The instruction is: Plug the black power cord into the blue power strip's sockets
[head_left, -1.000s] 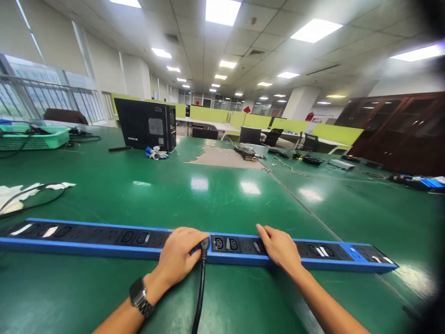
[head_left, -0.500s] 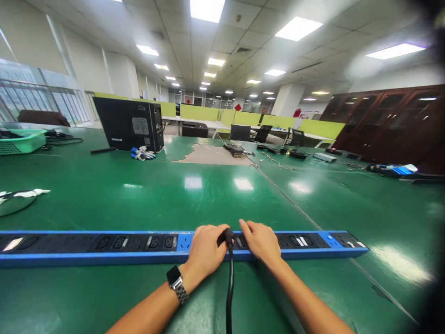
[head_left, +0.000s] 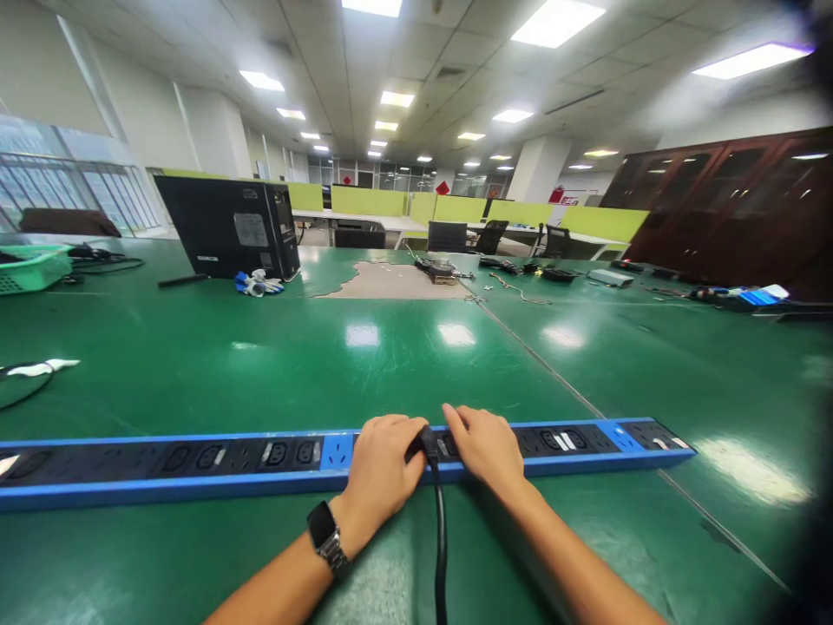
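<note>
A long blue-and-black power strip (head_left: 312,469) lies flat on the green tabletop (head_left: 299,373), running from the left edge of the frame almost to the lower right. The person's left hand (head_left: 383,464), with a watch (head_left: 324,528) at the wrist, is closed on a black plug (head_left: 429,441) over the strip, just below the centre of the frame; I can't make out how far the plug sits in its socket. Its thick cord (head_left: 441,538) drops toward the bottom edge, between the two forearms. The right hand (head_left: 488,447) rests on the strip just beside the plug, thumb pointing up, but its other fingers are mostly hidden, so I can't tell whether it grips. Farther off, at the upper left, stands a black computer tower (head_left: 227,227) with blue-and-white gloves (head_left: 259,283) near its foot, and a green basket (head_left: 36,271) is by the left edge
</note>
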Motion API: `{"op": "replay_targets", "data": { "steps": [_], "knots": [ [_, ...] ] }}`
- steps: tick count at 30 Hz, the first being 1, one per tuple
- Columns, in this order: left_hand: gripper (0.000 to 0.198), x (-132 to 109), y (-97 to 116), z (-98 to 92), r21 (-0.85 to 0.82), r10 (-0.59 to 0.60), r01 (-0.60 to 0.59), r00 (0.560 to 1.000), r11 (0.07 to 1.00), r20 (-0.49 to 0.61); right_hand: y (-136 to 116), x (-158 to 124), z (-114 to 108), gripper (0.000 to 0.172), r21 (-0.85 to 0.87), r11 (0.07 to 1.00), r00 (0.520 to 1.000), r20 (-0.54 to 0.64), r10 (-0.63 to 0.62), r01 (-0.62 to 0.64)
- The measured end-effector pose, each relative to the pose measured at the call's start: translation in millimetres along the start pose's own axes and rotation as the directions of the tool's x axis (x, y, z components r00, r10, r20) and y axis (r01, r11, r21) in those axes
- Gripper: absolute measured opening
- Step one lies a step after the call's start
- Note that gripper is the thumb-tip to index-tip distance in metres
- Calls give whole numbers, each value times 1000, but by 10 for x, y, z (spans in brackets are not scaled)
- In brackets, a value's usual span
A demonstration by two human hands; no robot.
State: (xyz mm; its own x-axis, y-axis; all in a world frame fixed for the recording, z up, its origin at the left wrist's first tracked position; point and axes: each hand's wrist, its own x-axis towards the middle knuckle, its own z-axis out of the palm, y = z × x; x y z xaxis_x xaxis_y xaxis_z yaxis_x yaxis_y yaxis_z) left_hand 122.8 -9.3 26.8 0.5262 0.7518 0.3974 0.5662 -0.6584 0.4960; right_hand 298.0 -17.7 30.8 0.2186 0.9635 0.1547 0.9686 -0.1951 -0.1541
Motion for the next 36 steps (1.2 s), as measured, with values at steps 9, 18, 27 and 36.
{"op": "replay_targets", "data": {
  "steps": [9, 18, 27, 36],
  "knots": [
    [52, -37, -9, -50, 86, -13, 4, 994, 996, 108, -63, 86, -86, 45, 47, 999, 996, 85, 23, -27],
    [71, -333, -415, -450, 372, -178, 131, 980, 919, 94, -777, 376, -1139, 54, 160, 983, 996, -31, -83, 87],
    [72, -372, -468, -441, 327, -188, 144, 976, 934, 110, -868, 37, -99, 39, 69, 994, 996, -32, -88, 90],
    [67, -358, -311, -391, 163, -118, 97, 985, 982, 127, -74, 84, 28, 49, 179, 984, 998, -60, -4, 14]
  ]
}}
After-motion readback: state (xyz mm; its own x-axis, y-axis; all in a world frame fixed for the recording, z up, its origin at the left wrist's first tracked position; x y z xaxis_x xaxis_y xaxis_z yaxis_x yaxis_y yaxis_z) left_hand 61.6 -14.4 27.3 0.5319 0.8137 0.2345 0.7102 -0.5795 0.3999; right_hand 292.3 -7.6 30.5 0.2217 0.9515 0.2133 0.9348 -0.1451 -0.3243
